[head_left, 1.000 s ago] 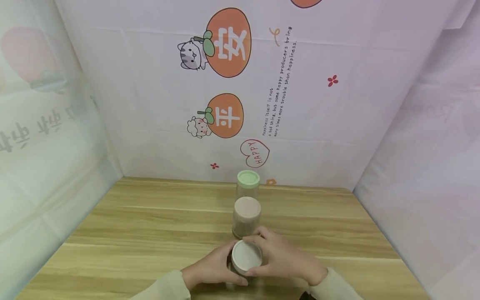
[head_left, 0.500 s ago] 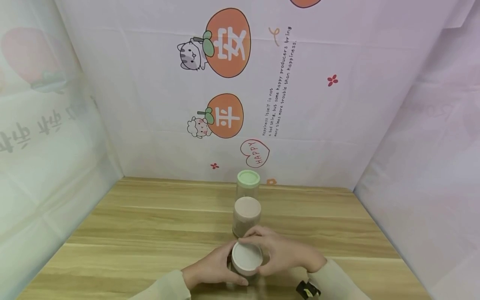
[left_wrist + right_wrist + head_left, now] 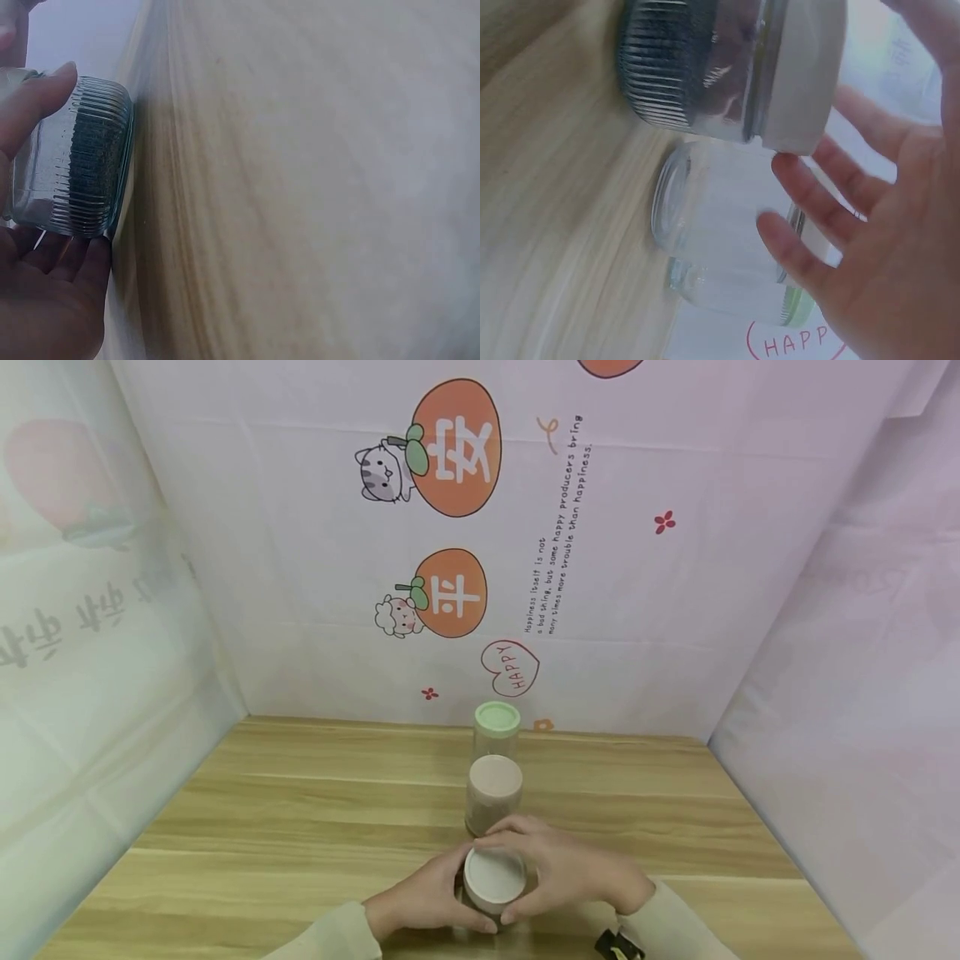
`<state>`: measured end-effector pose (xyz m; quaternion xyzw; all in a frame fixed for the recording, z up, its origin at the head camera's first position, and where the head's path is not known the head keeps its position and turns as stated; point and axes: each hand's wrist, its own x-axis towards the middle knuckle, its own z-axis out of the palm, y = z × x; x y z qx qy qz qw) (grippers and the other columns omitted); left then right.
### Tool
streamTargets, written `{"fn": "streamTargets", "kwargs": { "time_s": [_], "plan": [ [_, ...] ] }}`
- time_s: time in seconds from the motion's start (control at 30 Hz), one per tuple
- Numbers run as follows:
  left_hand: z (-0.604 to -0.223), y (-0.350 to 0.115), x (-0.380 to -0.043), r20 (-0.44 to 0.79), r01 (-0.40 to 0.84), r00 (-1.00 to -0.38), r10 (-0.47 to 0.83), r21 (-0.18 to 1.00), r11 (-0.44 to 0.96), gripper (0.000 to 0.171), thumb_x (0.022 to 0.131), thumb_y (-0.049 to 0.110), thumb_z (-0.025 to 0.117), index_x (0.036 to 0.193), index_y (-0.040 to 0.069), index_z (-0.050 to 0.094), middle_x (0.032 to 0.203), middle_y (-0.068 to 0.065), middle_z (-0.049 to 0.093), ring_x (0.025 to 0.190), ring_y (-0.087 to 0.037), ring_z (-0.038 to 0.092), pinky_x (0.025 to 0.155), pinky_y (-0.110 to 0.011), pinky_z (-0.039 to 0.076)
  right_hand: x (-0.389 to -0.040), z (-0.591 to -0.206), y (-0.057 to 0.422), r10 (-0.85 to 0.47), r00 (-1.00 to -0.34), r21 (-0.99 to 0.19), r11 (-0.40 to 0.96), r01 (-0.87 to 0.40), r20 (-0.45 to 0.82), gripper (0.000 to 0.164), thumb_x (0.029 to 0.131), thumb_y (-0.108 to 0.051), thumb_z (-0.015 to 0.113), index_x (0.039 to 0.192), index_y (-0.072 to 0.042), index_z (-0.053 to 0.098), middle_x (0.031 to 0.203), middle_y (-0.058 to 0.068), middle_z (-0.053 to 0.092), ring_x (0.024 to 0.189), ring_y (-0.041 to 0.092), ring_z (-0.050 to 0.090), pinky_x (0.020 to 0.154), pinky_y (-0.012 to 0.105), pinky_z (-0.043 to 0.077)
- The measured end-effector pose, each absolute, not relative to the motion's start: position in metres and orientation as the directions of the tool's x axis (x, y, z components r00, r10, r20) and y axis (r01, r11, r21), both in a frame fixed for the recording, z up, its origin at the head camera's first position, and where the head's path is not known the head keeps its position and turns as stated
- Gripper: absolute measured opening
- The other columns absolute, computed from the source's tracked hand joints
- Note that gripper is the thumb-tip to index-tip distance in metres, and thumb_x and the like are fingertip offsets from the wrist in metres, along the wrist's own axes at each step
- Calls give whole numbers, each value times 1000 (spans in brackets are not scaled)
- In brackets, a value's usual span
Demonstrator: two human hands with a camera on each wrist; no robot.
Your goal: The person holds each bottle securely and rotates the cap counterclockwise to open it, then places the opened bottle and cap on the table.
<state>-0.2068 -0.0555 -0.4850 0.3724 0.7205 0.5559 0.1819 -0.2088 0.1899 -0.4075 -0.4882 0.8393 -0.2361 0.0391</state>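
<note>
A glass jar with an off-white lid [image 3: 495, 874] stands upright near the table's front. My left hand [image 3: 427, 893] grips its glass body from the left, thumb on the near side. Around the lid curve the fingers and thumb of my right hand [image 3: 566, 870], fingertips at the far rim and thumb at the near right edge. The left wrist view shows the jar's ribbed lower glass [image 3: 97, 161] with something dark inside, close to the tabletop. In the right wrist view, fingertips [image 3: 787, 169] sit right at the edge of the lid.
Directly behind stands a second glass jar with a pale beige lid [image 3: 495, 777], and beyond it one with a green lid [image 3: 497, 718]. A printed white cloth [image 3: 637, 610] hangs behind the wooden table [image 3: 300, 810]. Something small and black [image 3: 618, 945] shows by the right sleeve.
My right hand has shifted slightly around the lid, its thumb moving off the edge rightward and then back to the near rim. My left hand and the jars behind stay put.
</note>
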Motion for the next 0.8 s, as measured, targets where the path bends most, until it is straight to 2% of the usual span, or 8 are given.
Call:
{"fn": "streamTargets", "kwargs": {
  "time_s": [0.17,0.27,0.37,0.47,0.63,0.8],
  "plan": [
    [-485,-56,-206,148,329,-667,730,938,110,82,83,24,85,149,20,37,142,5,50,127,-14,50,107,-29,40,-201,-410,188,-767,-604,-325,527,-785,216,84,82,-64,72,143,-10,53,135,-3,55,121,15,53,98,37,49],
    [-485,-56,-205,147,326,-670,728,939,111,81,82,22,85,148,18,38,141,5,51,127,-14,51,107,-28,41,-196,-412,187,-720,-647,-253,597,-762,250,84,81,-69,68,139,-10,57,132,-3,58,119,17,56,96,39,51],
    [-485,-56,-205,147,325,-671,726,939,111,80,82,22,85,147,17,38,140,5,52,126,-13,52,106,-28,41,-191,-414,186,-684,-673,-231,632,-740,283,83,79,-70,68,134,-9,61,127,-2,61,113,17,60,92,38,53],
    [-484,-56,-204,146,323,-675,723,940,111,80,82,22,85,147,17,39,139,5,52,125,-14,52,106,-29,41,-186,-414,185,-667,-681,-228,643,-731,301,84,78,-70,69,132,-7,63,125,1,62,110,17,62,89,36,55],
    [-484,-55,-204,142,317,-680,719,941,114,79,82,22,85,147,18,40,138,5,53,125,-14,52,106,-29,41,-183,-413,185,-673,-677,-226,639,-735,298,86,78,-69,69,132,-3,62,129,7,62,113,20,62,92,36,55],
    [-483,-55,-203,135,311,-682,719,943,118,80,82,21,85,148,18,39,139,5,52,126,-14,52,106,-29,41,-185,-413,187,-695,-663,-259,611,-748,277,82,82,-64,70,136,-3,61,129,3,60,114,17,60,94,35,54]
  ]
}}
